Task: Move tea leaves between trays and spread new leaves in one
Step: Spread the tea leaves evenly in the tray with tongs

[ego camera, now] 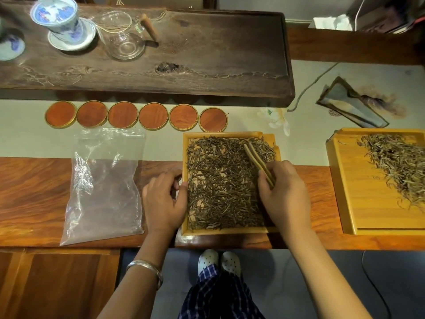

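A small bamboo tray (230, 230) lies in front of me, its floor covered by a spread layer of dark tea leaves (218, 187). My left hand (164, 201) grips the tray's left rim, thumb over the edge. My right hand (284, 192) pinches wooden tongs (255, 158), whose tips lie on the leaves near the tray's far right corner. A larger bamboo tray (358, 192) stands to the right with a paler heap of tea leaves (400, 166) in its far right part.
A flat clear plastic bag (103, 180) lies left of the small tray. Several round wooden coasters (138, 116) line up behind. Farther back, a dark wooden tea board (207, 49) carries a glass pitcher (124, 35) and a lidded porcelain cup (62, 21).
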The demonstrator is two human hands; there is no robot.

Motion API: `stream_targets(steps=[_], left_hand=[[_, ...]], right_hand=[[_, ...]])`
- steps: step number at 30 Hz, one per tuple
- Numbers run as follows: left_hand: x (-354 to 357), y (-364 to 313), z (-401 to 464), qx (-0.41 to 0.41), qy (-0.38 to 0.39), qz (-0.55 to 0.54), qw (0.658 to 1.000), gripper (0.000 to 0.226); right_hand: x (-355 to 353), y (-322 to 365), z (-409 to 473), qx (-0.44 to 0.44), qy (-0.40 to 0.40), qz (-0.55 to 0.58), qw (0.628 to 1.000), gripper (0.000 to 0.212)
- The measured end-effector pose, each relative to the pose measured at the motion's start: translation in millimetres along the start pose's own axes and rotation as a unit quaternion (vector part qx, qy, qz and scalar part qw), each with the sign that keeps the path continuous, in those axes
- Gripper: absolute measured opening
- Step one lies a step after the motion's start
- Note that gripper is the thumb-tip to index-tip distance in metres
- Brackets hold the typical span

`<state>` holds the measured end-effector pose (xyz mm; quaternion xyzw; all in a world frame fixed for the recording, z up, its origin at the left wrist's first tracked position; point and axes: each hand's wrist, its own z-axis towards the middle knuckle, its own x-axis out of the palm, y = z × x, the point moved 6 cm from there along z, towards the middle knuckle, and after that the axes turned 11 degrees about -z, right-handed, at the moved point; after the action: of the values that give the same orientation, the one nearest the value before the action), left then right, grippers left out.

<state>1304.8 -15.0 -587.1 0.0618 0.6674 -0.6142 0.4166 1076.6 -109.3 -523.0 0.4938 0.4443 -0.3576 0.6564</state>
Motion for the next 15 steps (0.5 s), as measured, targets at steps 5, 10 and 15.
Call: stream_targets(steps=[5,10,15], left_hand=[[0.3,1.0,0.0,-0.006,0.002,0.010,1.000,0.011],[1.3,4.0,0.2,-0.017,0.005,0.023,1.000,0.016],[0.8,4.2,0.1,-0.021,0.003,0.027,0.999,0.018]], right_hand=[[-3.9,-21.0,4.3,0.032,0.012,-0.050,0.998,0.016],[-8.3,-22.9,-6.2,0.014,0.020,-0.051,0.998,0.014],[-15.7,-32.1,-22.6,0.026,0.033,-0.053,0.998,0.013]])
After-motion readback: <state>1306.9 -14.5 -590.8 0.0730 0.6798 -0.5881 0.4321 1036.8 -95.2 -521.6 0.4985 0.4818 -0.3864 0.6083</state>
